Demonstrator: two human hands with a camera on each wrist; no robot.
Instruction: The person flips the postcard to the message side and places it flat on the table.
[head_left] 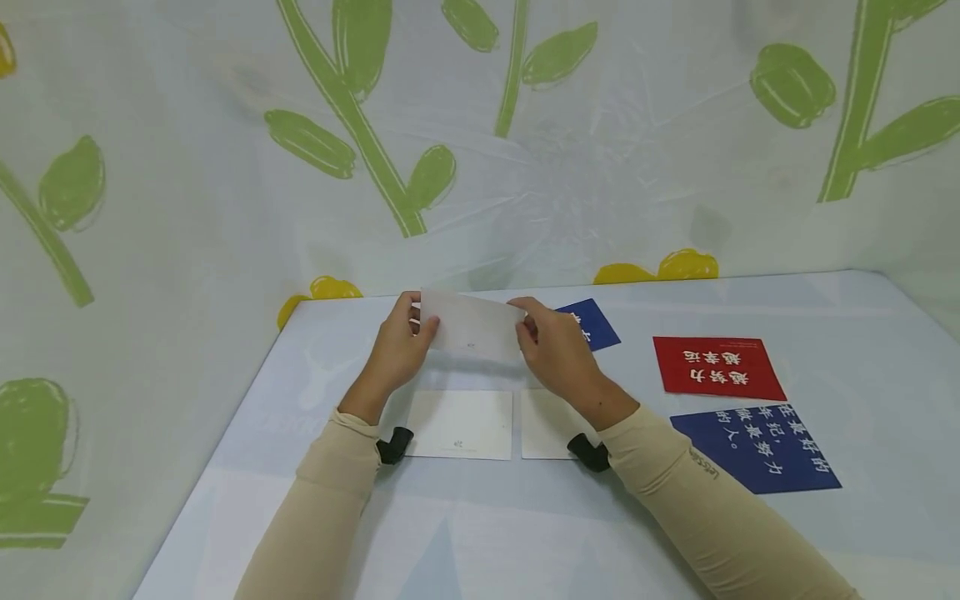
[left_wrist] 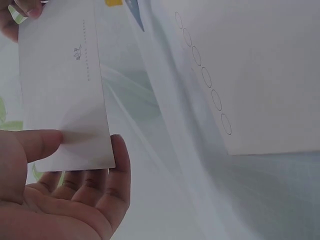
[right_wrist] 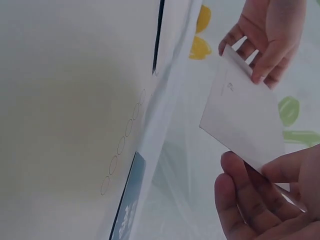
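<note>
A white postcard (head_left: pixel 472 329) is held up above the far part of the table, its pale side with a small printed emblem facing me. My left hand (head_left: pixel 397 346) pinches its left end, thumb on the near face and fingers behind, as the left wrist view shows. At the other end my right hand (head_left: pixel 558 350) grips it between thumb and fingers. Below lie two cream postcards side by side, a left one (head_left: pixel 465 425) and a right one (head_left: pixel 543 421) partly hidden by my right wrist. Rows of small ovals are printed on the lying postcards (left_wrist: pixel 265 75).
To the right lie a red card (head_left: pixel 716 367) with white characters and a blue card (head_left: pixel 757 454) below it. Another blue card (head_left: pixel 596 325) is partly behind my right hand. A white sheet (head_left: pixel 562 167) with green plants hangs behind the table (head_left: pixel 300 400).
</note>
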